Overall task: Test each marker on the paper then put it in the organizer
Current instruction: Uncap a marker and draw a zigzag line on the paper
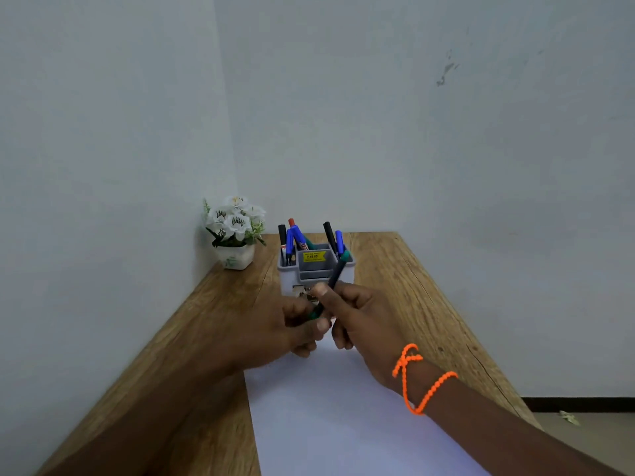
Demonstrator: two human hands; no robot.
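both hands grip 1 marker [335,276]: right hand [364,317] barrel, left hand [292,328] cap

A wooden table [395,269] with visible grain stands in a corner between pale walls. On it lie a white sheet of paper [326,407] at the near edge, a grey organizer [292,280] holding markers further back, and a small white pot of white flowers [237,231] at the far left corner

white flower pot [235,235] | wooden table [405,269] | orange bracelet [417,379]
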